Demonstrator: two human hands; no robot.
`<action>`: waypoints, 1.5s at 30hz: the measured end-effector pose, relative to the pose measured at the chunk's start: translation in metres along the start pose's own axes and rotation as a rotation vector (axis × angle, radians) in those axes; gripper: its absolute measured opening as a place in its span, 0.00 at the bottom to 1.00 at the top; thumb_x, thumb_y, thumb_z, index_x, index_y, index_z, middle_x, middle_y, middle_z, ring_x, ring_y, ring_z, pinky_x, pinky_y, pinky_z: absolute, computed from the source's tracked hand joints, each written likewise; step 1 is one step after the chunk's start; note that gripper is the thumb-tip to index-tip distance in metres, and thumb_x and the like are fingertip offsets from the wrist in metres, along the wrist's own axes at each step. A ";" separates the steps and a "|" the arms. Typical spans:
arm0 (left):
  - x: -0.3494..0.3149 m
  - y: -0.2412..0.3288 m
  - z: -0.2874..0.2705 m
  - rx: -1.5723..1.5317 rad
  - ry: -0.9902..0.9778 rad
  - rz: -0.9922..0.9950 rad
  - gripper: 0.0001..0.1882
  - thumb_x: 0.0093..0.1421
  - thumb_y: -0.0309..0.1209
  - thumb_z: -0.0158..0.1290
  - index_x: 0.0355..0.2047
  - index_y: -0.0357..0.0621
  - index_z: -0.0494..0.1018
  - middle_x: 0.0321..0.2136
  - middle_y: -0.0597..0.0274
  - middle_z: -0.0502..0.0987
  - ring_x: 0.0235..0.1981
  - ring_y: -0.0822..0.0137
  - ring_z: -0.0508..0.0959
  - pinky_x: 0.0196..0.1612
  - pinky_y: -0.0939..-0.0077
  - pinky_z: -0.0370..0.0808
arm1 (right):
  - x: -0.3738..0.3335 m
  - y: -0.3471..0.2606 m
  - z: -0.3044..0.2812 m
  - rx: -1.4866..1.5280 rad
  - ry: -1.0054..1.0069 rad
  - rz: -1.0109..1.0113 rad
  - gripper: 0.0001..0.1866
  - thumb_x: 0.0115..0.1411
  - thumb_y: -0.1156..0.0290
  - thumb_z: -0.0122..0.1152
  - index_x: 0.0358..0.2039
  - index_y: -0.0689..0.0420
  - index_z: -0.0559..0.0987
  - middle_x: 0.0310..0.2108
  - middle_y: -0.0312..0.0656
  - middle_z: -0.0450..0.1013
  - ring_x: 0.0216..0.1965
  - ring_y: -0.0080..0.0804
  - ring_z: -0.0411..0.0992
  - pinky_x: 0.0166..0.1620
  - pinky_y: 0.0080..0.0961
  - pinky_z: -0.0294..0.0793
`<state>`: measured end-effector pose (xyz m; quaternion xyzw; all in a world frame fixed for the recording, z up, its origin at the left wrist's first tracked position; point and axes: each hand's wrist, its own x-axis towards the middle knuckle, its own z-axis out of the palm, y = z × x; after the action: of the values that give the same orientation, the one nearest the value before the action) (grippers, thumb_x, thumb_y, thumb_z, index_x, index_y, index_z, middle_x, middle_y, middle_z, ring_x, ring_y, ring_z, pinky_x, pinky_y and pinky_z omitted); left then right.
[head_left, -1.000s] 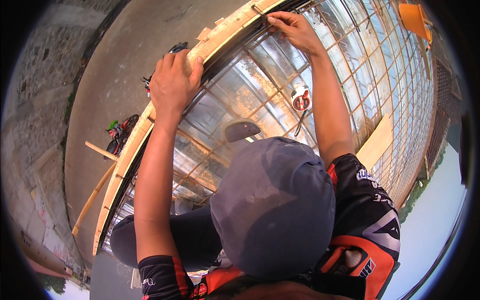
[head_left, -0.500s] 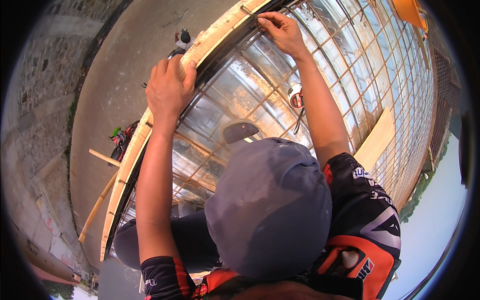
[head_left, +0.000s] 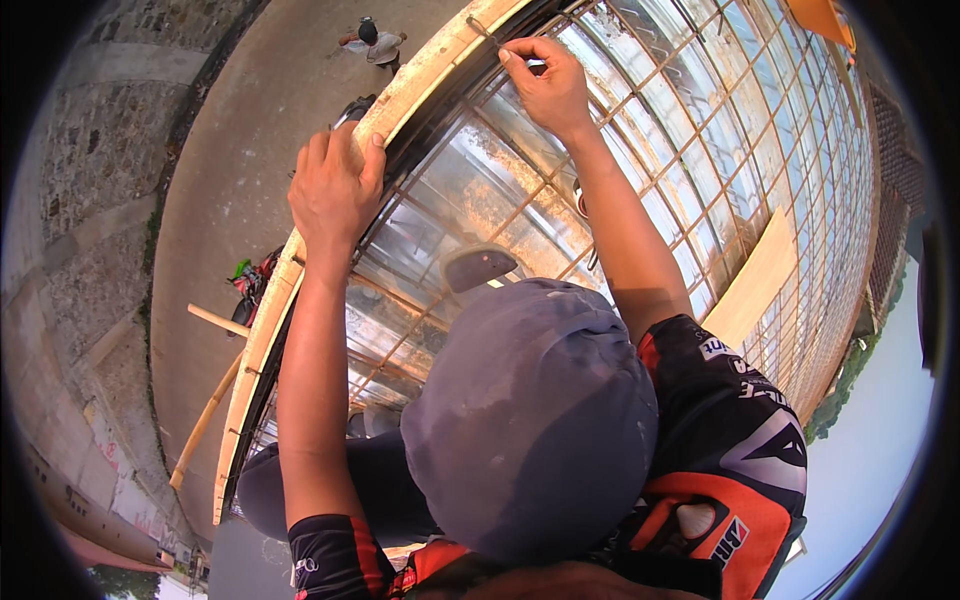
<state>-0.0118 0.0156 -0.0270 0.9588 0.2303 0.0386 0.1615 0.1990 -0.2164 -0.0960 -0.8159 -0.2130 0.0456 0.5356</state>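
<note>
Our left hand (head_left: pixel 335 195) grips the wooden edge board (head_left: pixel 420 80) while our right hand (head_left: pixel 553 92) pinches a bent wire (head_left: pixel 481 29) at its inner edge. Rusty rebar mesh (head_left: pixel 687 152) lies over shiny metal decking (head_left: pixel 412 232).

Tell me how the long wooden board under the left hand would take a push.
The wooden board would probably feel stiff, being solid-looking timber. It may be fairly heavy, since it runs well past the left hand both ways. Its flat faces make rolling seem unlikely.
</note>
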 end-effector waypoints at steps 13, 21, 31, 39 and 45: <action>-0.001 0.001 0.000 0.001 -0.013 -0.009 0.23 0.75 0.51 0.57 0.57 0.47 0.83 0.47 0.52 0.83 0.51 0.49 0.84 0.52 0.52 0.82 | -0.012 -0.016 0.009 -0.056 0.129 0.033 0.07 0.69 0.69 0.72 0.44 0.58 0.90 0.39 0.41 0.87 0.35 0.30 0.84 0.37 0.27 0.80; 0.000 0.001 0.000 -0.011 0.007 0.007 0.23 0.75 0.51 0.57 0.56 0.47 0.84 0.47 0.53 0.83 0.50 0.49 0.85 0.52 0.52 0.82 | 0.008 0.013 -0.001 0.042 0.039 0.014 0.10 0.72 0.67 0.71 0.49 0.55 0.92 0.30 0.37 0.87 0.32 0.19 0.81 0.36 0.22 0.78; -0.001 -0.001 0.002 0.009 0.023 0.012 0.23 0.75 0.51 0.57 0.57 0.48 0.84 0.47 0.54 0.84 0.50 0.50 0.85 0.51 0.52 0.83 | 0.029 0.025 -0.015 0.023 -0.133 0.029 0.11 0.71 0.67 0.73 0.50 0.55 0.92 0.33 0.36 0.89 0.32 0.20 0.83 0.37 0.21 0.80; 0.000 0.000 0.002 -0.008 0.011 0.010 0.22 0.75 0.51 0.57 0.56 0.48 0.84 0.47 0.54 0.84 0.50 0.50 0.85 0.51 0.53 0.82 | -0.011 -0.009 0.006 -0.027 0.211 -0.145 0.09 0.69 0.74 0.72 0.47 0.55 0.93 0.44 0.42 0.88 0.40 0.28 0.86 0.40 0.23 0.85; 0.000 -0.001 0.002 -0.001 0.025 0.019 0.23 0.75 0.52 0.57 0.57 0.48 0.83 0.48 0.53 0.84 0.51 0.49 0.85 0.52 0.53 0.83 | -0.031 -0.016 0.030 -0.029 0.278 -0.059 0.13 0.70 0.74 0.71 0.54 0.55 0.91 0.51 0.44 0.85 0.43 0.29 0.84 0.40 0.23 0.84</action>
<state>-0.0124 0.0161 -0.0297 0.9604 0.2232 0.0524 0.1586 0.1574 -0.1980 -0.0988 -0.8152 -0.1613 -0.0870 0.5494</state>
